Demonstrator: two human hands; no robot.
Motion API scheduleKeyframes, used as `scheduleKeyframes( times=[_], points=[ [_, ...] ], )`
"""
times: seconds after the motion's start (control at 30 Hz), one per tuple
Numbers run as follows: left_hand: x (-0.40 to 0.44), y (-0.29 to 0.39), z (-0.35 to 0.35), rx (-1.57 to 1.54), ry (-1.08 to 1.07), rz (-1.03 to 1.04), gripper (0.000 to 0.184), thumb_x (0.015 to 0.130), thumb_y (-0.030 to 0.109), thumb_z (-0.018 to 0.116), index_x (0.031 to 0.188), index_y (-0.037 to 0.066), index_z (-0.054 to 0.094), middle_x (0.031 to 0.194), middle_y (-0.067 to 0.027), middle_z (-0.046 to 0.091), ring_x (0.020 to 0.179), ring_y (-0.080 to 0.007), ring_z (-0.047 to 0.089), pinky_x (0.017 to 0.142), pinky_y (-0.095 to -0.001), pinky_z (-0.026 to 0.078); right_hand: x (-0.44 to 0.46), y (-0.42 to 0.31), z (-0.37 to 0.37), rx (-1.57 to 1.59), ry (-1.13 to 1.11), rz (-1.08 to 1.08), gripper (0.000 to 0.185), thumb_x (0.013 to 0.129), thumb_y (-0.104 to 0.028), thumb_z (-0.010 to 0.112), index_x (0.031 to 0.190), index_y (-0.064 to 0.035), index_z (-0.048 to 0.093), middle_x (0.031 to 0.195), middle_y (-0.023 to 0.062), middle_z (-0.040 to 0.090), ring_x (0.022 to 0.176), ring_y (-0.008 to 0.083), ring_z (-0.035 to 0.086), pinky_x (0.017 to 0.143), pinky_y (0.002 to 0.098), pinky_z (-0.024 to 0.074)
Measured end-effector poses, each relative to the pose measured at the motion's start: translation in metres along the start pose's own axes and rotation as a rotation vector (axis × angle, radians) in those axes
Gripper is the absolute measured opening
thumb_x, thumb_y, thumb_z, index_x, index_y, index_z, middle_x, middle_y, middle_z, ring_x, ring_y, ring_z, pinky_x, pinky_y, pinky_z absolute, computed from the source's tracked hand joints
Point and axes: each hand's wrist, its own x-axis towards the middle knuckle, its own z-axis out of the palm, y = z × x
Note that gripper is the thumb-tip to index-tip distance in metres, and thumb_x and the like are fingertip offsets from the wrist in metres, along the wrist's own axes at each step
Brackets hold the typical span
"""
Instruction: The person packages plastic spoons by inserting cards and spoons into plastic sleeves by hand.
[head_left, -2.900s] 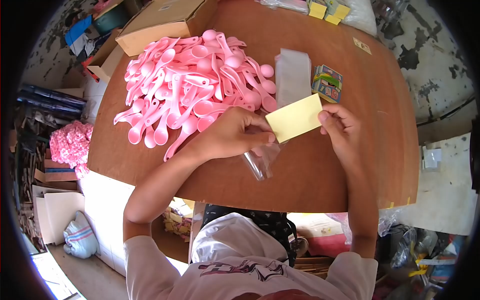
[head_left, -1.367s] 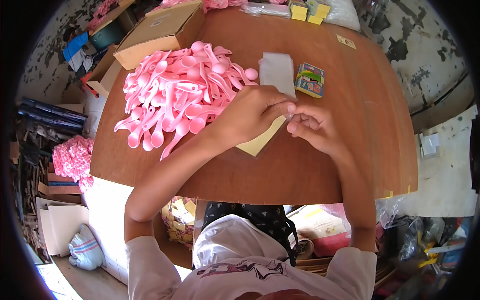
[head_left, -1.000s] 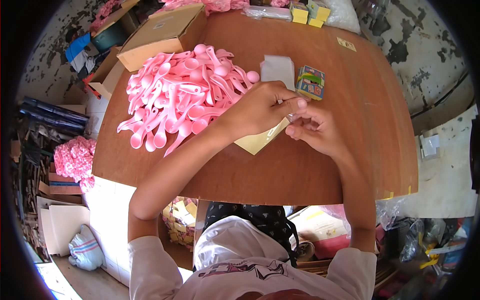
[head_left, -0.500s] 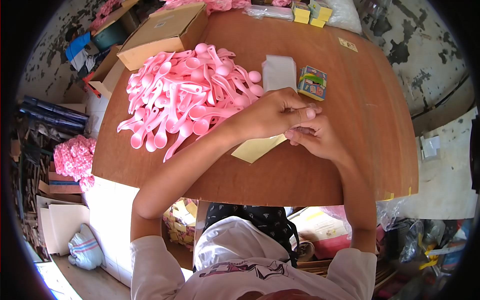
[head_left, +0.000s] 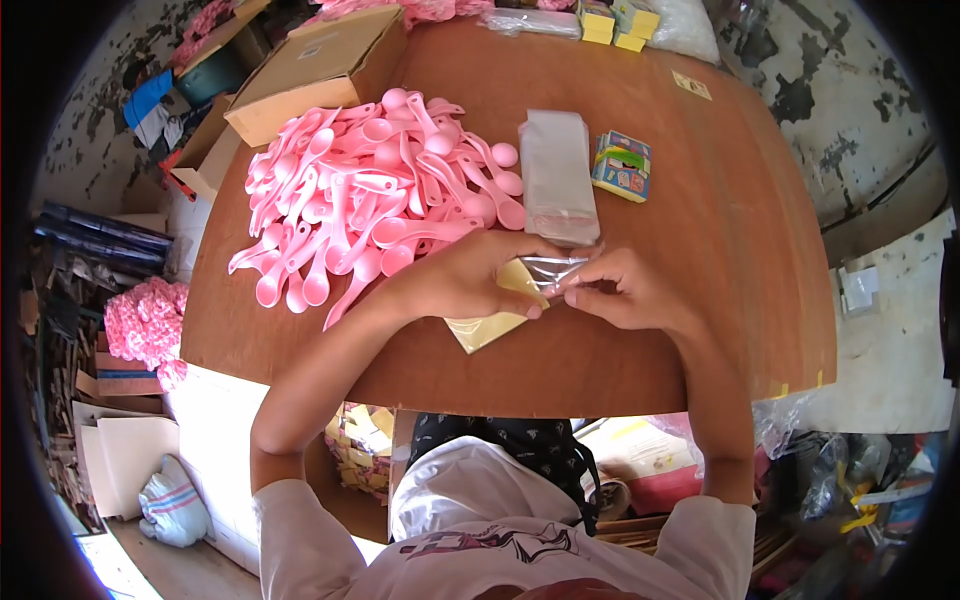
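My left hand is closed on a clear plastic bag, with a yellow card in it or right against it; I cannot tell which. Finger and thumb of my right hand pinch the bag's other end. Just beyond both hands lies a stack of clear plastic sleeves. Beside that stack sits a small colourful printed box with a green patch on it. A large heap of pink measuring spoons spreads to the left, close to my left forearm.
Behind the spoons stands a cardboard box on the brown table. Yellow boxes and a bulky clear plastic bundle line the far edge. A small card lies at the far right. Under the table edge is a box of yellow pieces.
Both hands have come nearer to me, uncovering the sleeve stack. The clear bag now shows stretched between them, and the yellow card has shifted left and nearer to me.
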Motion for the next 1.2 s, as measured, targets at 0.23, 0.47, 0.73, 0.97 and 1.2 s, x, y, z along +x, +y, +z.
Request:
scheduleKeyframes(
  times=[0.23, 0.47, 0.73, 0.97, 1.2],
  points=[
    [-0.004, -0.009, 0.005, -0.132, 0.019, 0.097, 0.045, 0.080, 0.014, 0.077, 0.119, 0.002, 0.060, 0.107, -0.0096, 0.067, 0.100, -0.0168, 0.062, 0.092, -0.0312, 0.046, -0.003, -0.004, -0.005, 0.144, 0.088, 0.072, 0.014, 0.087, -0.005, 0.067, 0.099, -0.0007, 0.070, 0.089, 0.0062, 0.070, 0.069, 0.0097, 0.061, 0.062, 0.0251, 0.0485],
    [-0.011, -0.010, 0.007, -0.111, -0.172, 0.081, 0.034, 0.082, 0.015, 0.074, 0.112, 0.003, 0.063, 0.097, -0.0083, 0.069, 0.091, -0.0149, 0.064, 0.084, -0.0304, 0.047, 0.028, -0.004, -0.031, 0.210, 0.519, 0.301, 0.015, 0.093, -0.011, 0.063, 0.097, 0.0021, 0.068, 0.086, 0.0034, 0.067, 0.076, 0.0090, 0.060, 0.067, 0.0239, 0.0496],
    [-0.012, -0.014, 0.008, -0.140, -0.224, 0.173, 0.037, 0.081, 0.014, 0.075, 0.113, 0.001, 0.062, 0.098, -0.0088, 0.069, 0.092, -0.0152, 0.064, 0.086, -0.0303, 0.047, 0.147, 0.027, -0.016, -0.606, 0.429, 0.025, 0.024, 0.082, -0.018, 0.065, 0.103, -0.0061, 0.066, 0.091, 0.0171, 0.070, 0.086, 0.0295, 0.069, 0.076, 0.0380, 0.0522],
    [-0.017, -0.011, 0.001, -0.190, -0.171, 0.187, 0.038, 0.082, 0.016, 0.076, 0.114, 0.001, 0.062, 0.101, -0.0088, 0.069, 0.095, -0.0138, 0.064, 0.086, -0.0300, 0.047, 0.186, 0.049, -0.004, -0.758, 0.360, 0.141, 0.036, 0.082, -0.019, 0.067, 0.115, -0.0064, 0.060, 0.090, 0.0173, 0.071, 0.082, 0.0290, 0.069, 0.074, 0.0369, 0.0519],
    [-0.016, -0.012, -0.003, -0.188, -0.050, 0.236, 0.038, 0.082, 0.016, 0.076, 0.114, 0.001, 0.061, 0.101, -0.0086, 0.068, 0.094, -0.0156, 0.064, 0.087, -0.0305, 0.047, 0.136, 0.023, -0.030, -0.051, 0.692, 0.022, 0.036, 0.083, -0.008, 0.071, 0.118, -0.0045, 0.061, 0.089, 0.0028, 0.067, 0.077, 0.0081, 0.060, 0.066, 0.0225, 0.0477]
  ],
)
